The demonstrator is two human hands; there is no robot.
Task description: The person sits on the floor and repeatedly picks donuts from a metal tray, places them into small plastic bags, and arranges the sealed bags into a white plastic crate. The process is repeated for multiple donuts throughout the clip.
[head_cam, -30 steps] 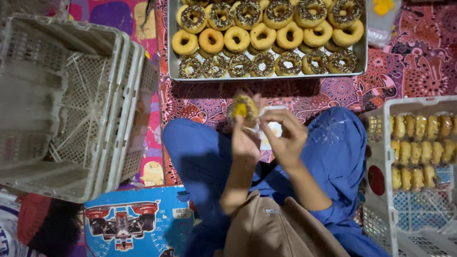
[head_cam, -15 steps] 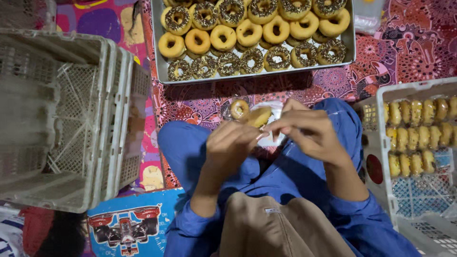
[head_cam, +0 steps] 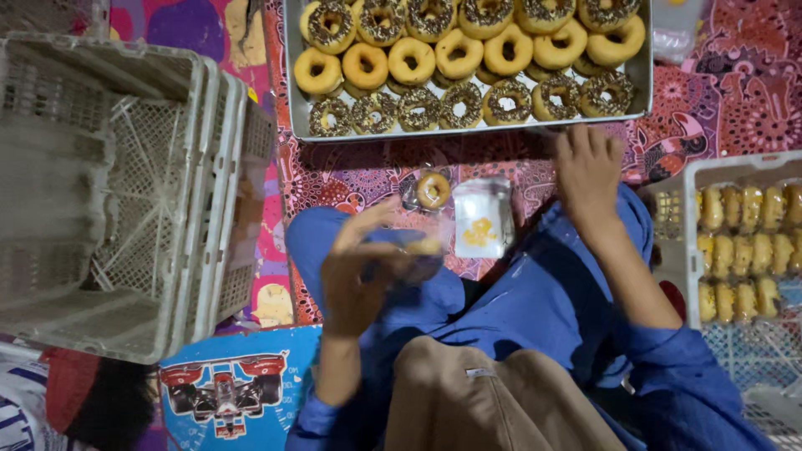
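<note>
We look down at a person who sits on a patterned mat (head_cam: 351,179) in blue clothes. The left hand (head_cam: 359,271) is lifted above the knee, with the fingers curled loosely around a clear plastic bag (head_cam: 413,259); inside the bag we see something pale yellow, but it is blurred and we cannot tell exactly what it is. The right hand (head_cam: 589,171) is stretched forward with the fingers spread and flat, holding nothing, and its fingertips are just beside the near rim of the metal tray (head_cam: 468,134). The tray carries rows of plain and sprinkled doughnuts (head_cam: 455,54). Between the two hands, on the mat, lie one wrapped doughnut (head_cam: 433,190) and a small stack of empty bags (head_cam: 482,219). At the left stands a pile of grey plastic crates (head_cam: 125,184). At the right, a white crate (head_cam: 697,242) holds small yellow pastries (head_cam: 743,250).
</note>
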